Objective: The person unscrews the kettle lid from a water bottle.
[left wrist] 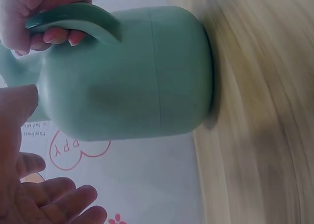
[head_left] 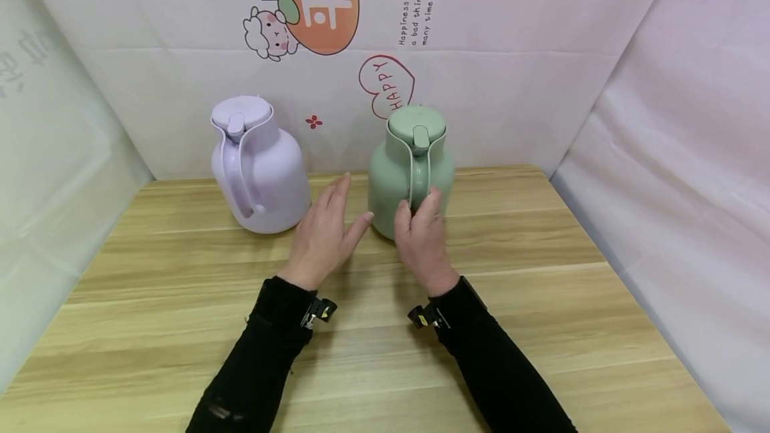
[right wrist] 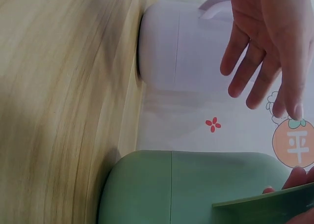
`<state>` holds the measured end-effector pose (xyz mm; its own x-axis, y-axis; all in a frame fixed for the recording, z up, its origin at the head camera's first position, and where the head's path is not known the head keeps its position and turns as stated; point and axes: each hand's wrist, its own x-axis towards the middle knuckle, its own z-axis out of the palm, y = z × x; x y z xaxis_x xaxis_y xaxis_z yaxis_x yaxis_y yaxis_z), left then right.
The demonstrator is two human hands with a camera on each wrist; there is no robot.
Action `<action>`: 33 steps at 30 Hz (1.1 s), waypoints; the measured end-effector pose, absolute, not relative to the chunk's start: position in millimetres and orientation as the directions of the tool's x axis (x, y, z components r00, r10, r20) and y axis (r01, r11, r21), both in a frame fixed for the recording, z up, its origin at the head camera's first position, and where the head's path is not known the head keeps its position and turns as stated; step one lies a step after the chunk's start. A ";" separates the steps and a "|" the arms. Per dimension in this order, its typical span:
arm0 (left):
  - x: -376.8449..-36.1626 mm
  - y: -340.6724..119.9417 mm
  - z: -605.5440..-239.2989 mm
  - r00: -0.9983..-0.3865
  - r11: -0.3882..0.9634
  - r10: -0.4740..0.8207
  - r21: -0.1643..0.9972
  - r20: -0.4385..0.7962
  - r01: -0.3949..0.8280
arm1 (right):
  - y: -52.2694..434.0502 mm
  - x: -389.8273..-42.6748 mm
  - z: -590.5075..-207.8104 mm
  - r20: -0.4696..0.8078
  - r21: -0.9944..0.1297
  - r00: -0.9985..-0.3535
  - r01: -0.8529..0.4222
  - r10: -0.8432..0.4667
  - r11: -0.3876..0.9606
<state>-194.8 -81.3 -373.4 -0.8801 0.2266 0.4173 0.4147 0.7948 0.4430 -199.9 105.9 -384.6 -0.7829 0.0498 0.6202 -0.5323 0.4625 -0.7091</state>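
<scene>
A green thermos jug stands upright near the back of the wooden table, its handle facing me. My right hand grips that handle; in the left wrist view the fingers curl round it. To the left stands a lilac thermos jug of the same shape, also upright with its lid on. My left hand hovers between the two jugs, fingers extended and thumb spread toward the green one. In the right wrist view the left hand holds nothing.
Behind the jugs hangs a white printed cloth with an orange fruit drawing and a red heart. More white cloth borders the right side, and another cloth the left. The wooden tabletop stretches toward me under both sleeves.
</scene>
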 end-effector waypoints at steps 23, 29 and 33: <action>-206.6 -66.8 -366.6 -0.918 0.755 0.151 0.557 0.366 0.347 | 98.6 -195.6 -384.5 0.632 -0.717 -0.774 -0.572 0.026 0.397; -207.0 -66.2 -366.8 -0.919 0.743 0.143 0.574 0.367 0.344 | 95.2 -193.0 -385.1 0.635 -0.720 -0.772 -0.579 0.026 0.382; -206.6 -65.7 -366.3 -0.920 0.742 0.140 0.577 0.365 0.342 | 93.5 -191.1 -384.9 0.635 -0.716 -0.772 -0.576 0.025 0.395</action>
<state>-206.6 -65.7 -366.3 -0.9205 0.1400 0.3649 0.3416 0.7419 0.5769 -191.1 93.5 -384.9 -0.7719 0.0247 0.6353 -0.5764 0.3947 -0.7156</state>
